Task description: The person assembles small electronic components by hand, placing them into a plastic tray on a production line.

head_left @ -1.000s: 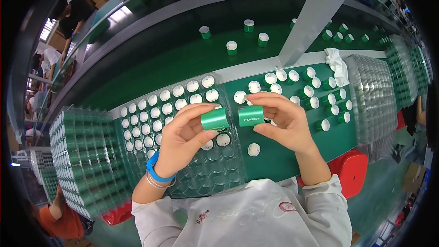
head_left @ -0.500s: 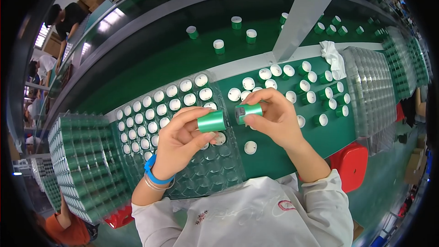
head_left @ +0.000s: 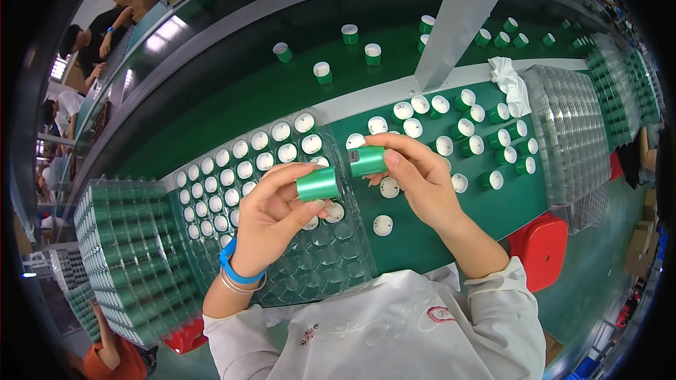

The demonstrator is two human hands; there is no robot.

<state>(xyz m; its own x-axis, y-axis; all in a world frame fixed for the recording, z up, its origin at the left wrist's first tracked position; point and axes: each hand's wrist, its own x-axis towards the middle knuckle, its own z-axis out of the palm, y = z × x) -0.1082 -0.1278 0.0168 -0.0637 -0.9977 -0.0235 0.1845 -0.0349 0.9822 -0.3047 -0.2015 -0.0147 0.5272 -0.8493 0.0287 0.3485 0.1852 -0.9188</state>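
Observation:
My left hand (head_left: 267,211), with a blue band at the wrist, is closed around a shiny green cylinder (head_left: 318,184) lying on its side. Pinched between the thumb and fingers of my right hand (head_left: 422,179) is a second green cylinder (head_left: 367,160), which has a small dark printed patch near its left end. The two cylinders are close together but apart. Both hands are above the right part of a clear plastic tray (head_left: 317,246); its far and left pockets hold white-topped cylinders, and several near pockets hold none.
Loose white-topped green cylinders (head_left: 472,145) stand on the green table at the right. More ride on the belt (head_left: 232,91) beyond a metal post (head_left: 461,21). Stacked filled trays (head_left: 134,260) are at left, stacked clear trays (head_left: 569,134) and a white cloth (head_left: 509,84) at right.
My right hand has turned its cylinder so that more of the green side shows, and moved slightly left. My left hand has shifted slightly left. The cylinders on the belt have moved left.

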